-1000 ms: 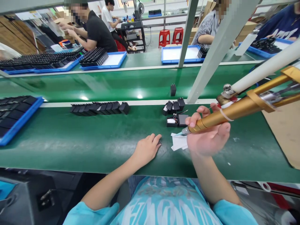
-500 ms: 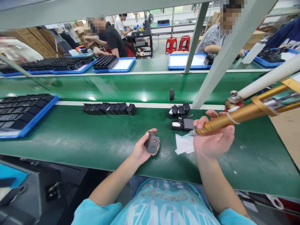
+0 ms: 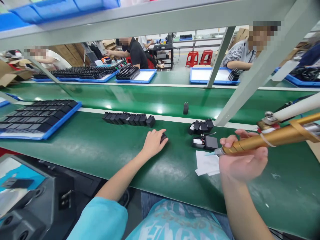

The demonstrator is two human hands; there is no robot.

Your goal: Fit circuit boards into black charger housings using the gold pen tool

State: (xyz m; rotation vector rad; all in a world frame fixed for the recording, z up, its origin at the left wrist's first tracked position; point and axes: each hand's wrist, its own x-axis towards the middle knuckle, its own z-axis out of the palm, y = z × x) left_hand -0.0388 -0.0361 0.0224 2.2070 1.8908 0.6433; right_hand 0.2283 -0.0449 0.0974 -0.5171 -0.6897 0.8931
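My left hand [image 3: 153,141] is palm down over the green bench, its fingers closed around a black power adapter [image 3: 163,137] that is mostly covered by them. My right hand [image 3: 243,160] holds a gold-coloured glue dispensing gun [image 3: 252,142], which lies across the fingers and palm. Its pale blue nozzle [image 3: 210,153] points left over a white paper sheet [image 3: 206,163]. Just beyond the paper sits an opened black adapter case [image 3: 198,142] with white and wired parts inside, beside a dark square piece [image 3: 211,142]. Several black adapters [image 3: 201,126] cluster behind them.
A row of black adapters [image 3: 128,119] stands left of centre along the white ledge. A blue tray [image 3: 47,135] full of them is at far left. One adapter [image 3: 185,108] stands upright on the green belt. A slanted grey post [image 3: 240,83] rises near the gun; co-workers sit across.
My left hand has turned from palm up to palm down and moved forward with the adapter, nearer the row. The camera view has tilted up; the right hand keeps the gun over the paper.
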